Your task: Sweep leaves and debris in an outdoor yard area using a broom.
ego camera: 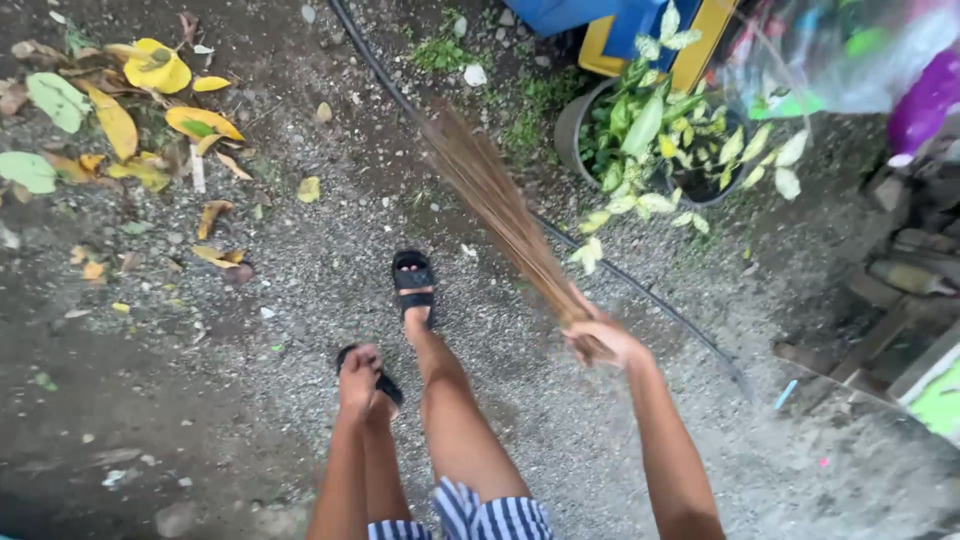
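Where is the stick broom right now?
The stick broom is in the right hand, bristles slanting up over the gravel toward the potted plant.

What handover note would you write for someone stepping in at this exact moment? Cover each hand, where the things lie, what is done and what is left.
Right hand: fingers closed round the bound end of the stick broom, bristles raised and angled up-left over the gravel ground.
Left hand: closed, empty, hanging by the left knee.
Fallen leaves: gathered loosely at upper left, a few scattered nearer the sandalled foot.
Potted plant and black hose lie on the right.
Done: leaves partly grouped. Left: strays and the pile itself.
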